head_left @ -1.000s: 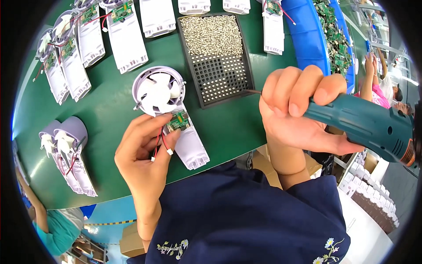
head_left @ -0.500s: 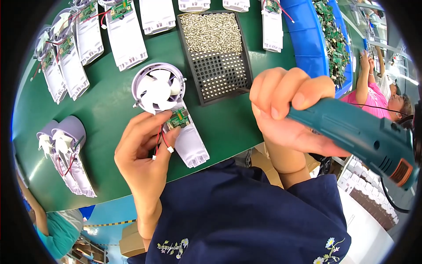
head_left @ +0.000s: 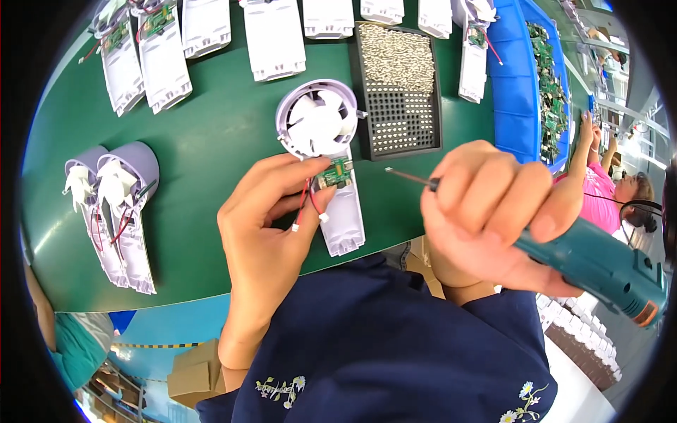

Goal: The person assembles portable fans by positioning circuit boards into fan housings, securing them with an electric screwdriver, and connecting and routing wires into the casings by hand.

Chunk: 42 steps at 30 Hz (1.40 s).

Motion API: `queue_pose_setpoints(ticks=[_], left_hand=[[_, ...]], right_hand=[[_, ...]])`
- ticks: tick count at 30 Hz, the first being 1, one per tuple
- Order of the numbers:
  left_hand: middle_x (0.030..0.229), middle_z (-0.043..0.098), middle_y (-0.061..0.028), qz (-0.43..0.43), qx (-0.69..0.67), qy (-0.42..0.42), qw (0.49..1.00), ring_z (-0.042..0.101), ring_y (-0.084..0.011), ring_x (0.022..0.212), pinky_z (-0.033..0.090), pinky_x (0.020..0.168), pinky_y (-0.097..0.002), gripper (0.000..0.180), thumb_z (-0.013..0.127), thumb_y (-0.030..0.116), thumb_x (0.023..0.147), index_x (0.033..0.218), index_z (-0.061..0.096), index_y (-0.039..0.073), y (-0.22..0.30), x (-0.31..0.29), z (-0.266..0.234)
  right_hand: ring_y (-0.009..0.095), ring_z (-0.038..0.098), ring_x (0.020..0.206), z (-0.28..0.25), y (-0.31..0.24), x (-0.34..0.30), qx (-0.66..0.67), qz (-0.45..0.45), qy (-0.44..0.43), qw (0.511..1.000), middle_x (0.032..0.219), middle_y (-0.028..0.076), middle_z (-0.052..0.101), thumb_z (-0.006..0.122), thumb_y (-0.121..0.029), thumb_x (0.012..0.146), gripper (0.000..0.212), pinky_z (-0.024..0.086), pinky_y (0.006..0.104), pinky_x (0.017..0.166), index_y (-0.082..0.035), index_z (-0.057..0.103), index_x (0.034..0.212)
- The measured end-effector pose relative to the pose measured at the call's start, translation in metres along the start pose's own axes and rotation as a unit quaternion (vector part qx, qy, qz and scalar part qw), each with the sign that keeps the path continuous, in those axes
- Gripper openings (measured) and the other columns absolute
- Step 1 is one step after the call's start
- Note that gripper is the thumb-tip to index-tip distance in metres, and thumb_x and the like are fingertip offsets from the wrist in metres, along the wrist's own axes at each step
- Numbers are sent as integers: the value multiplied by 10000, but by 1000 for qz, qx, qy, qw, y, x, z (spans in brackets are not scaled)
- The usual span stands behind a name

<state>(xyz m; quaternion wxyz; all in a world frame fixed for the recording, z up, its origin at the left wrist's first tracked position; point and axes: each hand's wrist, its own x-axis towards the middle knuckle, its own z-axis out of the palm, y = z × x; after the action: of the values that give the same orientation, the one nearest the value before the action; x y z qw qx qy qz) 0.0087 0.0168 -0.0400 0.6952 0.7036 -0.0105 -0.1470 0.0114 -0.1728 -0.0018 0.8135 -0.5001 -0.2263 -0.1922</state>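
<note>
My left hand (head_left: 271,204) pinches a small green circuit board (head_left: 336,173) against a pale lilac fan housing (head_left: 344,218). Red and black wires with white plugs hang from the board beside my fingers. A white fan (head_left: 315,123) sits in the round ring at the housing's far end. My right hand (head_left: 493,204) is wrapped round a teal electric screwdriver (head_left: 592,264). Its thin bit (head_left: 410,176) points left toward the board, apart from it; a small bright piece shows at the tip, too small to tell for certain. Beyond it lies a black screw tray (head_left: 402,92).
A blue bin (head_left: 511,84) full of green circuit boards stands at the right. Several white housings (head_left: 271,42) line the far side of the green table (head_left: 211,113). Two fan housings (head_left: 127,211) lie at the left. Other people work at both sides.
The screwdriver bit has come away from the screw tray and swung leftward, nearer the circuit board. My left hand keeps its hold on the board. The whole view has shifted.
</note>
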Motion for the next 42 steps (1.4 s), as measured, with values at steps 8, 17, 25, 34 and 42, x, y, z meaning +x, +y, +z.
queue_pose_setpoints(ticks=[8, 17, 25, 34, 42], left_hand=[[1083, 658, -111, 10, -7, 7, 1000, 714, -184, 911, 633, 776, -286, 306, 733, -106, 814, 1099, 713, 3, -1, 1, 1], [1070, 659, -110, 23, -3, 5, 1000, 715, -184, 879, 633, 764, -290, 297, 743, -85, 813, 1091, 716, 14, -3, 0, 2], [1064, 664, -121, 22, -13, 3, 1000, 712, -183, 877, 640, 765, -294, 292, 732, -96, 816, 1087, 720, 14, -2, 1, -2], [981, 624, -95, 64, -2, 60, 996, 646, -127, 793, 527, 652, -207, 286, 800, -114, 718, 988, 721, -65, -13, -10, -15], [1118, 602, -137, 87, -56, -21, 994, 650, -203, 969, 519, 870, -283, 332, 724, -126, 785, 1111, 667, -100, -21, 1, -4]], right_hand=[[135, 430, 460, 23, 20, -8, 4, 30, -5, 1000, 682, 6, 505, 576, -663, 913, 549, 324, 287, 409, -124, 497, 985], [148, 437, 463, 21, 27, -14, -30, 21, -19, 999, 703, 22, 523, 591, -680, 890, 586, 337, 295, 418, -110, 505, 994], [151, 425, 481, 29, 25, -16, -22, -57, 26, 998, 787, 39, 555, 609, -704, 862, 640, 323, 290, 441, -90, 510, 1011], [110, 645, 1027, 15, -5, -52, -197, 386, 147, 889, 1062, 78, 723, 762, -134, 889, 380, 502, 306, 949, 0, 626, 1218], [101, 645, 996, 7, -19, -39, -113, 481, 148, 856, 1069, 59, 701, 781, -188, 885, 399, 514, 271, 896, -10, 642, 1214]])
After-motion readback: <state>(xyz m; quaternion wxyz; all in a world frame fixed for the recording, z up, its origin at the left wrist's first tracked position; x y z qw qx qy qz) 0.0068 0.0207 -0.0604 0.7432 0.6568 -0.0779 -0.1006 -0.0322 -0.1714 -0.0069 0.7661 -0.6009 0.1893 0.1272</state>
